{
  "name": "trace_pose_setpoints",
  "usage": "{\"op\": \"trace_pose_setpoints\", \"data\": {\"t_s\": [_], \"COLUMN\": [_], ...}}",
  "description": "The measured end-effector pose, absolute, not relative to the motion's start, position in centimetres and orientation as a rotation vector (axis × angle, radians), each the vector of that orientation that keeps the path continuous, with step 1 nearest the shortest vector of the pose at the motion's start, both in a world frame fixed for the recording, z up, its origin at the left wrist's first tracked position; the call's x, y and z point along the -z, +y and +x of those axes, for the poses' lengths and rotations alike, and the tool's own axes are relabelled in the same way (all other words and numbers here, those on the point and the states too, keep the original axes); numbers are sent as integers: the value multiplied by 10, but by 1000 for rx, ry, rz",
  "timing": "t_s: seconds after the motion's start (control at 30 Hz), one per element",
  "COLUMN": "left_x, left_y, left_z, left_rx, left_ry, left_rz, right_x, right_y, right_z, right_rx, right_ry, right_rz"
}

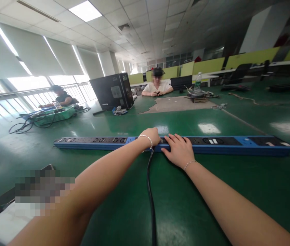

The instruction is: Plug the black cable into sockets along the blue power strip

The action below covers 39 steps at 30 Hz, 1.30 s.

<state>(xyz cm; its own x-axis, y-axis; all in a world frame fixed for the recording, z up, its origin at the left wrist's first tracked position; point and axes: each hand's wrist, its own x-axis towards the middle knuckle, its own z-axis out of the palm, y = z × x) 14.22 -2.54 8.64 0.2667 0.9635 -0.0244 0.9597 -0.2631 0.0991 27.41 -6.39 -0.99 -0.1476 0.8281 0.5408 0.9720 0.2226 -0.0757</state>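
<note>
A long blue-framed power strip [211,149] with rows of black sockets lies crosswise on the green tabletop. My left hand [150,136] is closed over its middle. From under that hand a black power cord [150,191] runs down toward me; its plug end is hidden by my fingers. Just to the right, my right hand [179,147] spans the strip, thumb on the near side and fingers over the top toward the far edge, holding it.
A black computer case [112,91] stands at the back left, with gloves [119,110] beside it. Left of it is a green basket [55,115] with cables. A water bottle [198,81] stands at the back right. Two people sit across and to the left.
</note>
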Motion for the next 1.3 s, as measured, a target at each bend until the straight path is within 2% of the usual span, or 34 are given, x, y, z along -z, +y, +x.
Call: {"op": "trace_pose_setpoints", "data": {"t_s": [0.17, 0.3, 0.47, 0.67, 0.77, 1.07, 1.3], "left_x": [-140, -169, -144, -96, -83, -79, -82], "left_y": [-32, -24, -7, -11, -18, -14, -6], "left_z": [142, 110, 44, 5, 2, 6, 21], "left_rx": [-416, -458, -546, -259, -226, -185, 29], "left_ry": [1809, 1880, 2036, 2087, 2065, 2092, 2134], "left_rz": [2613, 2527, 2121, 2118, 2092, 2158, 2255], "right_x": [8, 9, 10, 9, 10, 9, 9], "right_y": [-64, -64, -64, -63, -63, -64, -64], "right_z": [272, 274, 275, 274, 274, 274, 274], "right_rx": [385, 402, 411, 423, 421, 422, 421], "right_ry": [-2033, -2031, -2042, -2043, -2040, -2040, -2039], "right_rz": [-1671, -1674, -1678, -1685, -1685, -1687, -1680]}}
